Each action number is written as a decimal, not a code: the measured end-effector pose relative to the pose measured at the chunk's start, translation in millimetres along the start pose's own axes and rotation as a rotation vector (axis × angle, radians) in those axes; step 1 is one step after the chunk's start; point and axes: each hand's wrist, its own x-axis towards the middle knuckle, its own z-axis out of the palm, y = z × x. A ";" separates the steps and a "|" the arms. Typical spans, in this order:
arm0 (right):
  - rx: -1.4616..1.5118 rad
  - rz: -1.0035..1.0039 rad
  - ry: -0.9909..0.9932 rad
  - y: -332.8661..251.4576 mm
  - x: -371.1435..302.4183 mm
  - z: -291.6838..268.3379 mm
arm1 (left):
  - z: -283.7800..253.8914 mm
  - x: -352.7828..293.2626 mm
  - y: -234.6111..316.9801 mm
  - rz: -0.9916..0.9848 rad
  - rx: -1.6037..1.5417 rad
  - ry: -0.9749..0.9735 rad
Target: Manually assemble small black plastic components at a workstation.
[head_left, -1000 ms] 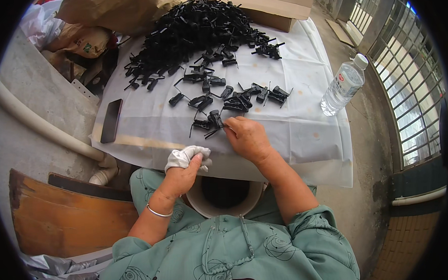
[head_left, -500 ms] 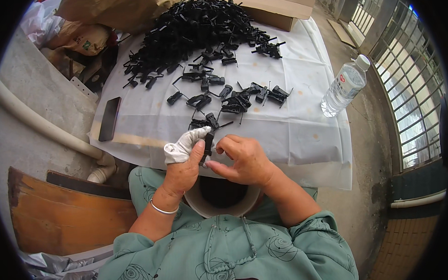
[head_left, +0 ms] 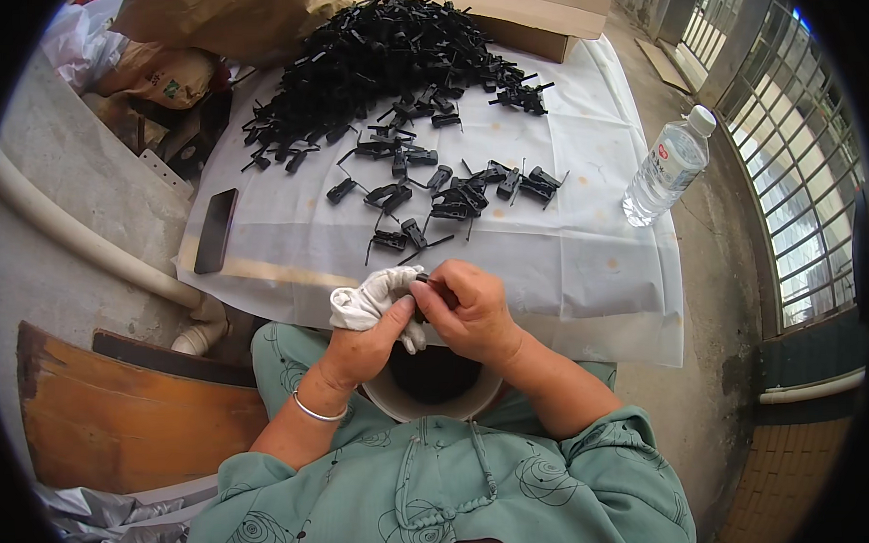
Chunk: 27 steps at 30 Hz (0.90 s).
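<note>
My left hand (head_left: 374, 321), its fingers covered by white cloth glove material, is closed around a small black plastic part (head_left: 421, 280). Pinched against the upper end of that same part is my right hand (head_left: 469, 309), bare, with thumb and forefinger together. Most of the part is hidden between the two hands. Just beyond them lie a few similar black plastic parts (head_left: 412, 234) with thin protruding strips. Below my hands, between my knees, stands a pale bucket (head_left: 386, 396) with a dark inside.
A large heap of black parts (head_left: 379, 63) covers the far side of the table under white sheeting (head_left: 587, 266). A phone (head_left: 217, 231) lies at left, a clear water bottle (head_left: 668, 168) stands at right. An open cardboard box (head_left: 526, 24) sits behind.
My right hand has moved slightly up and left onto the part, closing its fingers on it. The part has turned and is now mostly covered; the left hand has tilted.
</note>
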 end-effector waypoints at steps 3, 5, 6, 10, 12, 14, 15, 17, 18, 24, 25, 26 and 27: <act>0.169 0.408 -0.177 -0.4 6.2 -6.7 | -2.3 -0.4 3.3 -0.004 -0.052 -0.073; 0.207 0.442 -0.267 -1.8 11.1 -14.6 | 3.8 -2.3 11.9 -0.061 0.140 0.015; 0.202 0.350 -0.309 -0.1 12.2 -17.3 | 4.0 -1.6 8.5 -0.061 0.139 0.017; 0.145 0.092 -0.363 4.7 7.9 -13.6 | 6.4 0.7 3.9 0.048 0.321 0.167; 0.128 0.153 -0.397 1.7 9.1 -13.6 | 7.8 -1.6 4.4 0.015 0.357 0.193; 0.106 0.215 -0.429 0.2 8.1 -11.9 | 7.9 -1.2 0.0 0.249 0.581 0.217; 0.136 0.247 -0.385 -0.4 5.1 -8.6 | 8.6 -0.2 -1.3 0.250 0.580 0.215; 0.167 0.277 -0.341 -0.5 0.1 -1.6 | 9.5 1.2 -3.4 0.460 0.649 0.226; 0.175 0.327 -0.321 0.1 -2.1 2.1 | 7.8 1.0 -6.1 0.461 0.650 0.227; 0.276 0.348 -0.377 5.9 3.2 -5.4 | 7.9 0.1 9.1 0.298 0.563 0.205; 0.202 0.322 -0.387 5.1 6.4 -10.1 | 3.1 1.5 7.5 0.298 0.562 0.210; 0.108 0.318 -0.425 3.5 10.2 -14.0 | -3.1 3.0 6.1 0.223 0.389 0.176; 0.108 0.317 -0.426 5.2 10.3 -15.9 | -7.7 3.4 5.1 0.148 0.217 0.141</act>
